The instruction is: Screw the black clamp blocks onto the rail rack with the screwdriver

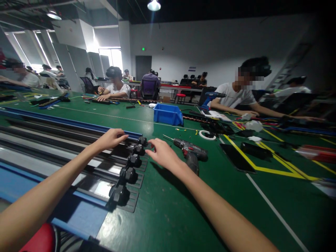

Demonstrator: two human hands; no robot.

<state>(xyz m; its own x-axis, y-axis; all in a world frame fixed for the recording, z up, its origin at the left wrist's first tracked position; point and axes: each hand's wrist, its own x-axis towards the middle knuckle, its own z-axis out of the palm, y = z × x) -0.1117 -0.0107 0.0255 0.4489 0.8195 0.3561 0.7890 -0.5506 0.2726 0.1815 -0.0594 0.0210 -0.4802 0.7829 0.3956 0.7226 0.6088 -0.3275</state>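
Several long black-and-silver strips (52,149) lie side by side on the left of the green table, each ending in a black knob-like fitting (121,194) with a flat slotted tab. Over the far strips is my left hand (113,138), fingers loosely bent and some hidden, with nothing visible in it. My right hand (163,152) is just right of the farthest black fitting (142,140). Its thumb and forefinger are apart, and I see nothing between them. Beyond it, a cordless drill (193,149) lies on its side, its long thin bit pointing left.
A blue bin (168,114) stands mid-table, with a white tape ring (207,135) to its right. A dark flat panel (237,158) lies by yellow tape lines. Co-workers (236,94) sit across the table, one near another drill (211,98). A red stool (42,239) is below left.
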